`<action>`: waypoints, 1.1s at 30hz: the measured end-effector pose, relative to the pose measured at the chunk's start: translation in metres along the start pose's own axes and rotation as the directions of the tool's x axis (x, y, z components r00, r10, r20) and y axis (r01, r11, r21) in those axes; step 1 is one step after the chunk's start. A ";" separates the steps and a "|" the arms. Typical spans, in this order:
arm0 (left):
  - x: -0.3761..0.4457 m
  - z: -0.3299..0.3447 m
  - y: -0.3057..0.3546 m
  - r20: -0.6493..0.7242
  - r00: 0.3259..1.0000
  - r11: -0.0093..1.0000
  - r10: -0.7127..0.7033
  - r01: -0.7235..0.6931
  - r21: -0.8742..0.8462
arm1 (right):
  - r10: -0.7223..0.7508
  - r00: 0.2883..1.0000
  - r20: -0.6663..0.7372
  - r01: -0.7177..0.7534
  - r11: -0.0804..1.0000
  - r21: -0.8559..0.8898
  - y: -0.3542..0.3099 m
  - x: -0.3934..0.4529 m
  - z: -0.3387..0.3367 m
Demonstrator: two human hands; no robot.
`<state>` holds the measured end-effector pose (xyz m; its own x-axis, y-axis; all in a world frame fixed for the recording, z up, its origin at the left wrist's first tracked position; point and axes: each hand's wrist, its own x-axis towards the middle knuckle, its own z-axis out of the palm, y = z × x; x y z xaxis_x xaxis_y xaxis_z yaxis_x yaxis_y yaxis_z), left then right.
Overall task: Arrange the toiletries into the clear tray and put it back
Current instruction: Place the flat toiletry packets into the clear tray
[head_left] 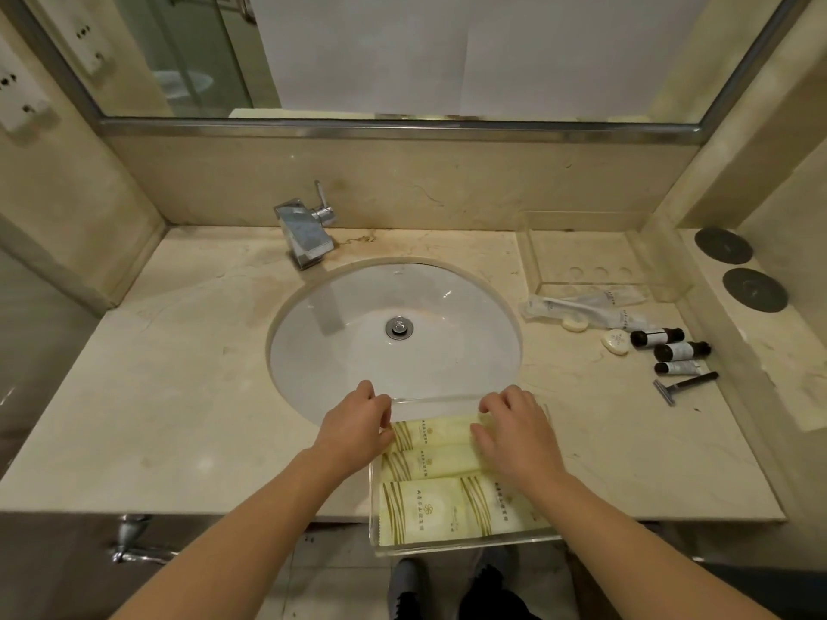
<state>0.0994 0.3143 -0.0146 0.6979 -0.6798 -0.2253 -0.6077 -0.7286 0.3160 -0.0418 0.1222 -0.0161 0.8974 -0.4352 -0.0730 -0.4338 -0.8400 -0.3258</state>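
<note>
**Hotel vanity, mid-tidy**

Standing at a beige marble countertop (179,396), dark shoes (405,588) on pale floor tiles just below the edge. Small clear acrylic tray (375,498) parked at the near edge, front end hanging slightly past the counter lip. Packed with pale yellow-green sachets (429,507) lying flat in rows, far strip of the tray bare.

Left hand (353,429) at the tray's left side, fingers curled, tips pressed on the far sachet's end; can't tell whether pinching it or only pressing. Right hand (514,434) resting on the sachets at the right, fingers bent with tips near the tray's far wall; can't tell what's actually held, if anything.

Beyond that, white oval undermount sink (394,333) and a chrome square faucet (304,234). Off to the right: black razor (684,387), three small dark bottles (675,351), two white soaps (615,342), wrapped toothbrush kits (581,306), all loose on the counter. Behind those, a bigger clear acrylic organiser (590,257) against the wall, two dark round coasters (738,266) beside it. Steel-framed mirror (402,55) above.
</note>
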 end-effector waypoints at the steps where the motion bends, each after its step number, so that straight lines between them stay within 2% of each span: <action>1: 0.001 0.000 0.000 0.002 1.000 1.000 -0.010 0.010 0.001 | 0.065 0.998 -0.012 -0.065 0.998 0.012 0.004 -0.001 -0.001; 4: 0.003 0.001 -0.002 0.002 0.999 0.999 -0.037 0.037 0.010 | 0.176 0.983 0.044 -0.178 0.982 0.055 0.007 -0.001 -0.003; 9: 0.005 0.004 -0.002 -0.008 0.999 0.999 -0.043 0.043 0.026 | 0.219 0.970 0.101 -0.231 0.965 0.122 0.000 0.002 -0.001; 14: 0.010 0.004 0.001 -0.011 0.999 0.999 -0.043 0.043 0.023 | 0.246 0.960 0.135 -0.261 0.959 0.113 -0.002 0.003 -0.003; 19: 0.026 -0.003 0.022 -0.061 0.998 1.000 -0.002 0.000 -0.031 | 0.272 0.960 0.063 -0.279 0.944 0.178 -0.001 0.007 -0.011; 24: 0.048 -0.004 0.052 -0.031 0.998 0.992 0.053 -0.056 -0.109 | 0.305 0.951 -0.060 -0.270 0.906 0.326 0.010 0.013 -0.027; 28: 0.063 0.000 0.079 0.001 0.994 0.984 0.105 -0.104 -0.146 | 0.406 0.908 -0.108 -0.329 0.847 0.419 0.028 0.015 -0.040; 33: 0.085 0.001 0.118 0.019 0.983 0.969 0.184 -0.178 -0.172 | 0.543 0.834 -0.101 -0.432 0.755 0.493 0.062 0.015 -0.049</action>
<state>0.0866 0.1699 0.0024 0.5666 -0.8039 -0.1809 -0.6480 -0.5703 0.5049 -0.0591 0.0480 0.0091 0.5044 -0.8516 -0.1424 -0.6757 -0.2867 -0.6791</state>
